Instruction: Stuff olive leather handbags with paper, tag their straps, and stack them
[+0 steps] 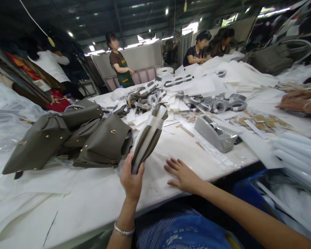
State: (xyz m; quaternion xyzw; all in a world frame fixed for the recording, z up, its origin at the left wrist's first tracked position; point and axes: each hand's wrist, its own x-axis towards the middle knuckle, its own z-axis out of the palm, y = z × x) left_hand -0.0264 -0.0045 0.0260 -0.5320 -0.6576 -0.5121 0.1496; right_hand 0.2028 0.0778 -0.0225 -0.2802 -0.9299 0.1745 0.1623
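My left hand [131, 178] is wrapped round the lower end of a folded olive strap bundle [149, 140], which has white padding and clear tape near its top. The bundle is tilted up to the right above the white table [160, 180]. Palm down with fingers spread, my right hand [183, 175] rests on the table and holds nothing. Olive bags [106, 141] with gold fittings lie just left of the bundle. A grey tape dispenser [213, 135] stands on the table beyond my right hand.
Coiled straps [219, 104] and white paper sheets [206, 83] are heaped at the back. Another person's hands [298, 102] rest at the right edge. Rolled white material [298, 152] lies nearer right, above a blue container [245, 186]. Several people are farther back.
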